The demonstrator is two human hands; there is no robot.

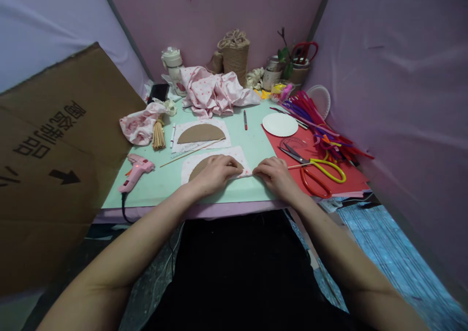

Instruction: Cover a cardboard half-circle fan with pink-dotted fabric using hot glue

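Note:
A brown cardboard half-circle lies on a white cloth with pink spots near the table's front edge. My left hand rests over the half-circle, its fingers closed on the cloth's front edge. My right hand pinches the right end of that same edge. To the right of this hand a thin wooden stick shows; whether it runs into the fingers is hidden. Behind lies a second cardboard half-circle on another spotted cloth piece, with a thin skewer slanting across its front.
A pink glue gun lies at left beside a bundle of sticks and a large cardboard panel. Scissors lie on red paper at right, below pipe cleaners. Crumpled spotted cloth and twine stand behind.

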